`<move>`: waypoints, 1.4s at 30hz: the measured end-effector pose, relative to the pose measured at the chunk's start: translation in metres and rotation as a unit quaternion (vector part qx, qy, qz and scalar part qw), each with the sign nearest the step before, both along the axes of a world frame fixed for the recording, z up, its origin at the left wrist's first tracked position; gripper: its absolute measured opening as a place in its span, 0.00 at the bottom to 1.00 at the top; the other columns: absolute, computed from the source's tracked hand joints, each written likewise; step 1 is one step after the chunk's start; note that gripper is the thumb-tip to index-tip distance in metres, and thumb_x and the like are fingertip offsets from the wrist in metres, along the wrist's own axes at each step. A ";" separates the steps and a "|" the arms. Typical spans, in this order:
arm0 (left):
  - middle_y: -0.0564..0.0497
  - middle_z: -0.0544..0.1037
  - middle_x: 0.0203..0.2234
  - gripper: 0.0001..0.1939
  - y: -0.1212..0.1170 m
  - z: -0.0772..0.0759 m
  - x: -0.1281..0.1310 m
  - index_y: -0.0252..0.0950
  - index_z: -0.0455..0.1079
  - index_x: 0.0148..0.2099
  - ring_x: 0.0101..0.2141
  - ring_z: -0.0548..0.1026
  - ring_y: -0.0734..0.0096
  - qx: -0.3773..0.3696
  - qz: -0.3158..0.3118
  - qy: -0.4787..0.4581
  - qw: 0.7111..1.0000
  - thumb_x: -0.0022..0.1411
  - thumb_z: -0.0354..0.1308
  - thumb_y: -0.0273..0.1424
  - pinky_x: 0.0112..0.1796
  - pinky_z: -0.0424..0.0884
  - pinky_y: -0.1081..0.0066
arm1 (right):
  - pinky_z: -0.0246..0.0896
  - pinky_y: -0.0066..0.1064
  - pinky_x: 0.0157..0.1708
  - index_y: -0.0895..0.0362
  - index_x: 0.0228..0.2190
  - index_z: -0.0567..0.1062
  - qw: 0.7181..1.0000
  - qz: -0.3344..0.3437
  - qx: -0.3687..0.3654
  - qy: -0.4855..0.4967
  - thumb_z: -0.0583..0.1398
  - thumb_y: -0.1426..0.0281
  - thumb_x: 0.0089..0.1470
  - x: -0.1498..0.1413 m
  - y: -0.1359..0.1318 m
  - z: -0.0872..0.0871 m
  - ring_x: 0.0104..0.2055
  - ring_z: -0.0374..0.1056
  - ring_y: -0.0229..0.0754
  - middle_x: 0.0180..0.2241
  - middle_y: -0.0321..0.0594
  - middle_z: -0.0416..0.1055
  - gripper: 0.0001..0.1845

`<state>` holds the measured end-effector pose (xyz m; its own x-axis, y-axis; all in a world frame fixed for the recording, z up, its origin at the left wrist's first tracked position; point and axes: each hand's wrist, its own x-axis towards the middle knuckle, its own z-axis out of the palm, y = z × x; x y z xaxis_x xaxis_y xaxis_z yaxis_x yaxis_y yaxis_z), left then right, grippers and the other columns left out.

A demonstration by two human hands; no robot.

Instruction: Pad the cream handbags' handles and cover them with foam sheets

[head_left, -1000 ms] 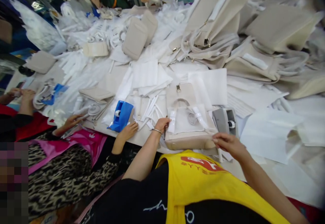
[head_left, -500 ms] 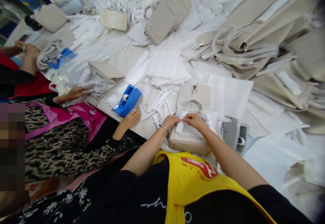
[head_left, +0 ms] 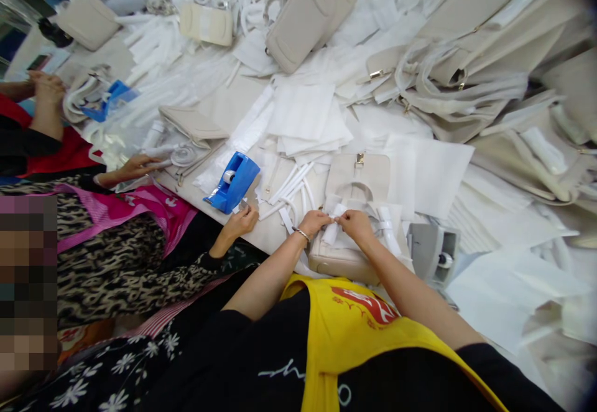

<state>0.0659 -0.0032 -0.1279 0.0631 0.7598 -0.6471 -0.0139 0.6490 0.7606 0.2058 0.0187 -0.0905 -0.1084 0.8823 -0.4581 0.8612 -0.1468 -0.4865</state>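
Left hand [head_left: 313, 222] and right hand [head_left: 355, 224]: pinched shut together on white wrapped handle [head_left: 332, 230] of beige handbag [head_left: 357, 182]. Bag lay flat at 12 o'clock from the grip. Grey tape dispenser [head_left: 433, 253] at 3 o'clock; blue tape dispenser [head_left: 232, 183] at 10 o'clock.
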 end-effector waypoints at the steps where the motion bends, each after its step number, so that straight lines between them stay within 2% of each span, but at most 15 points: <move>1: 0.57 0.63 0.12 0.08 0.000 -0.001 0.001 0.30 0.67 0.20 0.17 0.58 0.81 -0.001 -0.004 0.006 1.000 0.37 0.59 0.31 0.20 0.52 0.76 | 0.48 0.27 0.20 0.57 0.15 0.69 1.000 0.003 -0.009 -0.004 0.56 0.61 0.42 0.001 0.001 0.000 0.19 0.60 0.36 0.15 0.38 0.68 0.15; 5: 0.56 0.64 0.13 0.09 0.000 -0.002 0.002 0.30 0.67 0.22 0.18 0.59 0.80 -0.002 -0.012 0.023 1.000 0.37 0.59 0.32 0.20 0.52 0.76 | 0.49 0.27 0.18 0.58 0.10 0.69 0.997 0.018 -0.077 -0.003 0.57 0.60 0.42 0.005 0.007 0.003 0.14 0.59 0.34 0.10 0.39 0.65 0.19; 9: 0.57 0.62 0.12 0.11 -0.001 -0.001 -0.002 0.30 0.66 0.21 0.17 0.57 0.82 -0.005 -0.022 -0.011 1.000 0.37 0.60 0.34 0.19 0.48 0.76 | 0.49 0.27 0.13 0.58 0.08 0.67 0.989 -0.017 -0.143 0.042 0.57 0.54 0.40 0.008 0.007 0.003 0.10 0.56 0.33 0.08 0.39 0.63 0.23; 15: 0.57 0.60 0.13 0.16 -0.001 0.007 -0.012 0.30 0.65 0.21 0.16 0.55 0.83 0.016 -0.038 -0.106 0.994 0.38 0.60 0.40 0.19 0.48 0.76 | 0.51 0.26 0.11 0.57 0.13 0.64 0.979 -0.060 -0.137 0.137 0.57 0.56 0.41 0.008 0.000 -0.006 0.11 0.57 0.33 0.12 0.39 0.66 0.19; 18: 0.57 0.60 0.12 0.19 0.001 0.008 -0.010 0.30 0.63 0.20 0.15 0.54 0.84 0.012 -0.049 -0.089 0.995 0.39 0.59 0.44 0.18 0.47 0.75 | 0.50 0.25 0.10 0.58 0.12 0.64 0.979 -0.052 -0.133 0.144 0.57 0.58 0.41 0.008 0.001 -0.006 0.10 0.56 0.33 0.11 0.37 0.64 0.18; 21: 0.58 0.59 0.11 0.20 0.003 0.006 -0.005 0.30 0.63 0.19 0.15 0.53 0.84 -0.001 -0.044 -0.051 0.998 0.35 0.62 0.43 0.18 0.45 0.75 | 0.48 0.24 0.09 0.58 0.11 0.63 0.979 -0.042 -0.130 0.154 0.57 0.58 0.41 0.010 0.003 -0.005 0.09 0.54 0.31 0.09 0.35 0.61 0.19; 23: 0.58 0.59 0.10 0.20 0.004 0.005 -0.005 0.30 0.63 0.19 0.14 0.53 0.85 -0.008 -0.035 -0.067 0.997 0.33 0.63 0.42 0.18 0.44 0.75 | 0.46 0.23 0.09 0.58 0.12 0.63 0.967 -0.044 -0.144 0.206 0.58 0.58 0.40 0.013 0.005 -0.004 0.10 0.52 0.30 0.09 0.33 0.60 0.18; 26: 0.57 0.61 0.11 0.19 0.005 0.005 -0.007 0.29 0.64 0.20 0.14 0.55 0.84 -0.025 -0.017 -0.122 0.992 0.33 0.64 0.40 0.18 0.45 0.75 | 0.46 0.22 0.11 0.59 0.17 0.66 0.925 -0.024 -0.192 0.328 0.59 0.58 0.37 0.022 0.010 -0.002 0.12 0.52 0.28 0.13 0.32 0.63 0.16; 29: 0.56 0.63 0.12 0.18 0.005 0.004 -0.010 0.28 0.65 0.23 0.15 0.57 0.84 -0.042 -0.001 -0.157 0.987 0.33 0.65 0.38 0.18 0.47 0.76 | 0.43 0.21 0.12 0.60 0.23 0.69 0.902 0.020 -0.223 0.368 0.60 0.60 0.37 0.029 0.016 0.001 0.13 0.50 0.27 0.17 0.32 0.65 0.15; 31: 0.56 0.64 0.12 0.18 0.005 0.003 -0.011 0.28 0.66 0.23 0.15 0.57 0.84 -0.049 0.012 -0.166 0.985 0.33 0.65 0.37 0.19 0.48 0.76 | 0.42 0.22 0.12 0.60 0.24 0.70 0.910 0.048 -0.212 0.352 0.59 0.61 0.37 0.030 0.020 0.001 0.13 0.49 0.26 0.17 0.31 0.65 0.14; 34: 0.56 0.64 0.12 0.18 0.005 -0.001 -0.011 0.28 0.66 0.24 0.15 0.58 0.84 -0.053 0.029 -0.174 0.983 0.34 0.65 0.37 0.19 0.49 0.76 | 0.46 0.22 0.17 0.59 0.21 0.70 0.929 0.076 -0.157 0.325 0.58 0.64 0.39 0.028 0.023 0.000 0.16 0.53 0.28 0.17 0.31 0.66 0.10; 37: 0.54 0.66 0.14 0.19 0.004 -0.002 -0.012 0.27 0.67 0.26 0.17 0.60 0.82 -0.055 0.026 -0.187 0.980 0.34 0.65 0.38 0.21 0.53 0.76 | 0.52 0.23 0.23 0.58 0.22 0.69 0.943 0.056 -0.126 0.302 0.59 0.67 0.38 0.023 0.026 -0.001 0.21 0.60 0.32 0.17 0.31 0.68 0.07; 40: 0.52 0.68 0.17 0.19 0.004 -0.001 -0.014 0.27 0.68 0.27 0.18 0.62 0.80 -0.054 0.025 -0.214 0.975 0.36 0.64 0.38 0.23 0.56 0.75 | 0.54 0.25 0.25 0.57 0.24 0.68 0.946 0.025 -0.125 0.297 0.61 0.68 0.36 0.020 0.028 0.000 0.23 0.64 0.35 0.18 0.31 0.70 0.09; 42: 0.52 0.68 0.16 0.18 0.003 0.000 -0.016 0.28 0.67 0.26 0.18 0.62 0.81 -0.050 0.035 -0.231 0.971 0.36 0.64 0.37 0.23 0.57 0.75 | 0.54 0.25 0.25 0.56 0.25 0.67 0.945 0.027 -0.113 0.306 0.61 0.67 0.36 0.019 0.029 0.000 0.24 0.65 0.36 0.20 0.31 0.71 0.11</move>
<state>0.0501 0.0003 -0.1279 0.3146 0.7081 -0.6321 -0.3861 0.7038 0.5963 0.2244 0.0481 -0.0900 -0.4565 0.7543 -0.4718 0.4389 -0.2704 -0.8569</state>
